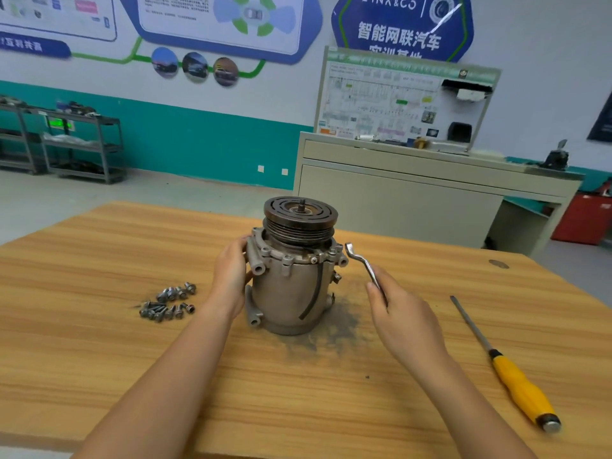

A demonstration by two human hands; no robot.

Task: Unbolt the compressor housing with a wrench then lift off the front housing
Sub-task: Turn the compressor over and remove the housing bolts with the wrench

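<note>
Left hand (231,276) bracing upright grey metal compressor (291,276) on wooden table (99,342).
Right hand (402,318) gripping bent silver wrench (362,266), its head sitting just beside the housing flange.

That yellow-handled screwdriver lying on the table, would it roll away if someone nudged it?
Probably a little: the screwdriver has a rounded handle and thin round shaft, lying free on the flat wooden table. The handle's thicker waist might curve its roll. It looks stiff and fairly light, so easy to pick up.
</note>
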